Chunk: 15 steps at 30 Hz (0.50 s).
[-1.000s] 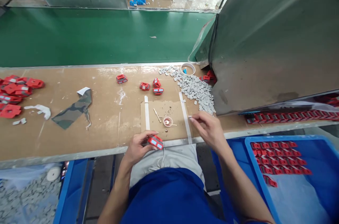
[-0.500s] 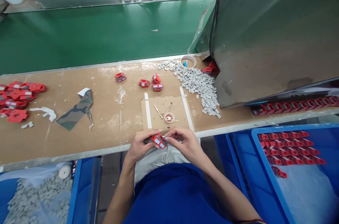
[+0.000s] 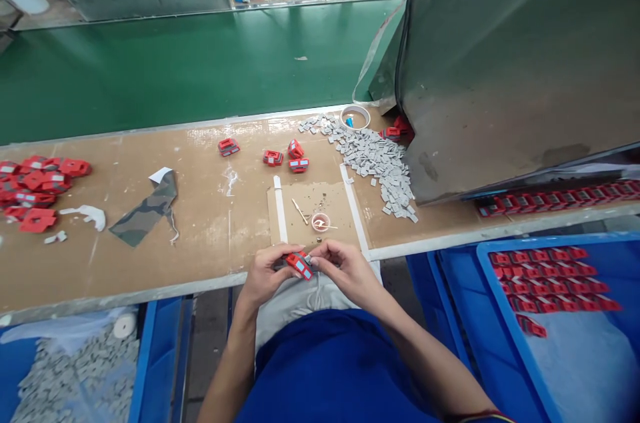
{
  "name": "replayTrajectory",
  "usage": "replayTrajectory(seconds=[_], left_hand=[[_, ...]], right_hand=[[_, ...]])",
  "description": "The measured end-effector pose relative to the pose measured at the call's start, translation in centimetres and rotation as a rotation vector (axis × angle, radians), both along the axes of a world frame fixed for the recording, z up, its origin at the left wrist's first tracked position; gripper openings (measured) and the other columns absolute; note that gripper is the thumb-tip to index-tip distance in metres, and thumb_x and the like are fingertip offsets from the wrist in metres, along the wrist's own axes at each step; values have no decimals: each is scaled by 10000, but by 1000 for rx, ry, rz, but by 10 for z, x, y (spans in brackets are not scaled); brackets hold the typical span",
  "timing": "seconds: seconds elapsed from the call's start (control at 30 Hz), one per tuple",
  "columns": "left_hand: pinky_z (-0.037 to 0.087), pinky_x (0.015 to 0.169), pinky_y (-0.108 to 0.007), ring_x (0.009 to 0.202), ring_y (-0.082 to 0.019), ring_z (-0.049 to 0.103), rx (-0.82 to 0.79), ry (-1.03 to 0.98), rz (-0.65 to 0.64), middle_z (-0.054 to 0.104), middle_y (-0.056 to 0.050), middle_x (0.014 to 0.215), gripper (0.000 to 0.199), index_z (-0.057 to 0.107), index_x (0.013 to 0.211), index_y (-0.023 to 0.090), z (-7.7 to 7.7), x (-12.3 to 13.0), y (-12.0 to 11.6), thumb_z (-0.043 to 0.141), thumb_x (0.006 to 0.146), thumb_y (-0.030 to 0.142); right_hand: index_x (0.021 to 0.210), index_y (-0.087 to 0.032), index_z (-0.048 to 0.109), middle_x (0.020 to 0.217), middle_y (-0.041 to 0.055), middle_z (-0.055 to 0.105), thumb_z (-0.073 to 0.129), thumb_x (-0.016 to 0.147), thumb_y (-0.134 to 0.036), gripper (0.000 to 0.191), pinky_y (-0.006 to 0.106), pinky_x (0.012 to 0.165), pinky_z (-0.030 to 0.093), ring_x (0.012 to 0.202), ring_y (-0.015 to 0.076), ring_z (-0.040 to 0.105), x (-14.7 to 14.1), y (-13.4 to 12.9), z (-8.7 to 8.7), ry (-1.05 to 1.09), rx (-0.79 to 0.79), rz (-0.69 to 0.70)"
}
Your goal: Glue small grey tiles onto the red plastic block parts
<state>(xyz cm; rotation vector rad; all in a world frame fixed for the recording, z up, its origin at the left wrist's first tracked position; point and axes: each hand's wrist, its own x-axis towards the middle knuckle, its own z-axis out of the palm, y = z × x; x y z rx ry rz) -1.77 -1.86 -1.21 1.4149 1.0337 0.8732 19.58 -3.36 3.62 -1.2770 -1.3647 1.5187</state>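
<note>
My left hand (image 3: pixel 267 274) is closed round a red toy car body (image 3: pixel 299 265) with pale windows, held just over the table's near edge. The thumb and index finger of my right hand (image 3: pixel 343 268) pinch a small grey piece (image 3: pixel 308 259) against the car's right end. How far that piece sits inside the body cannot be made out. Beyond my hands a small round cup (image 3: pixel 321 222) with a white stick across it stands on a taped cardboard sheet (image 3: pixel 340 199). A thin pale stick (image 3: pixel 300 211) lies left of the cup.
Loose grey tiles (image 3: pixel 373 156) are heaped at right beside a tape roll (image 3: pixel 355 117). Red bodies pile up at far left (image 3: pixel 35 186), near a camouflage cloth (image 3: pixel 145 209). A blue crate (image 3: pixel 505 343) holds rows of red cars. A metal housing (image 3: pixel 500 76) blocks the right.
The right fingers have shifted slightly at the car's end, and more of the grey piece shows. The view has moved a little; the car stays in my left hand.
</note>
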Motion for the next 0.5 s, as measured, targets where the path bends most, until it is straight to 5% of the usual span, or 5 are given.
replayTrajectory(seconds=[0.33, 0.5], left_hand=[[600, 749, -298, 828, -227, 759, 50, 27, 36, 813, -103, 929, 432, 822, 1067, 186, -2, -1, 0, 857, 791, 516], [601, 769, -304, 845, -229, 757, 102, 28, 11, 811, -115, 957, 406, 815, 1063, 182, -3, -1, 0, 841, 816, 504]], right_hand=[[832, -217, 633, 791, 33, 672, 583, 980, -217, 157, 280, 651, 458, 704, 178, 635, -14, -10, -8, -315, 259, -104], [770, -214, 564, 764, 21, 597, 507, 1023, -160, 265, 270, 617, 384, 653, 159, 557, -15, -10, -3, -535, 440, -21]])
